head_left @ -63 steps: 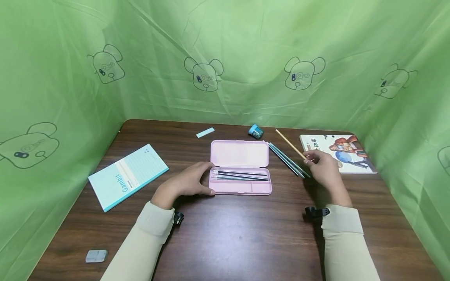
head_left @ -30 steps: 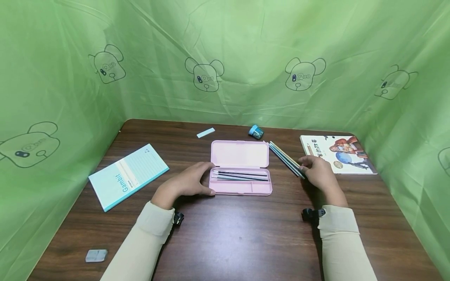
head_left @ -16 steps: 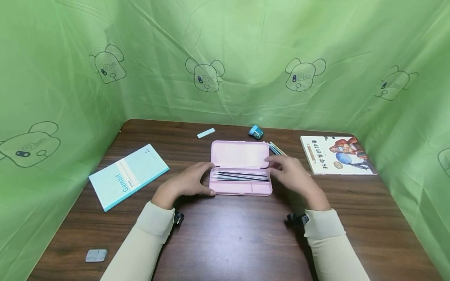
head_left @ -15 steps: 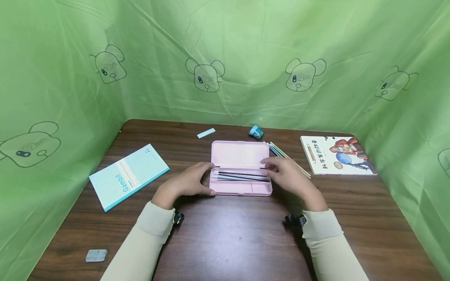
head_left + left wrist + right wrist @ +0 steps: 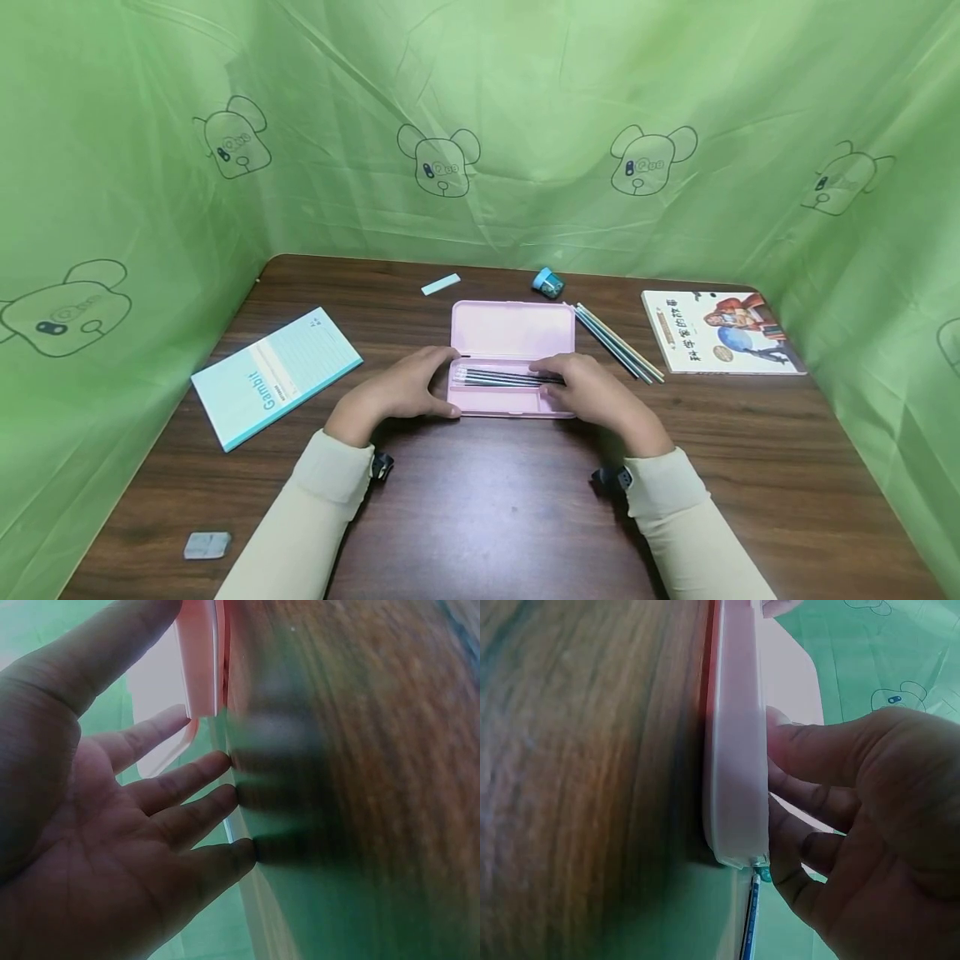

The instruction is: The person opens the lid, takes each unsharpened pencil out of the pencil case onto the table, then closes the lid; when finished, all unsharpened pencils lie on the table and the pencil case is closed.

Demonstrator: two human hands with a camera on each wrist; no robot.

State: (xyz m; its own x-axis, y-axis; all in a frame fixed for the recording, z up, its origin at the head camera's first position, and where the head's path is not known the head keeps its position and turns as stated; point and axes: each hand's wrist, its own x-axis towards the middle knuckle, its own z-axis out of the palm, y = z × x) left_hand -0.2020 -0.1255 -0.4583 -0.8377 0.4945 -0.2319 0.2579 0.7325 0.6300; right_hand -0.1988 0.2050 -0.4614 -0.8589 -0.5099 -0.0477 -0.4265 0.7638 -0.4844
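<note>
A pink pencil case [image 5: 512,327] lies with its lid back on the brown table, several dark pencils [image 5: 498,377] in its rear compartment. My left hand [image 5: 397,387] holds its left end, thumb at the front corner and index finger near the hinge; in the left wrist view the other fingers [image 5: 191,776] are spread, tips at the tabletop. Over the right part of the case, my right hand [image 5: 592,392] pinches the pencils' right ends between index finger and thumb. In the right wrist view its bent fingers [image 5: 787,859] reach over the case's rim, their tips partly hidden.
Several loose pencils [image 5: 618,343], one of them yellow, lie right of the case. Behind it are a blue sharpener-like pot [image 5: 548,283] and a pale blue strip [image 5: 440,284]. A book [image 5: 720,332] lies right, a notebook [image 5: 276,377] left, a grey-white eraser [image 5: 207,545] front left.
My right hand laid the yellow pencil beside the other loose pencils, then moved left into the case. The pencils inside now lie closer together. My left hand stayed in place.
</note>
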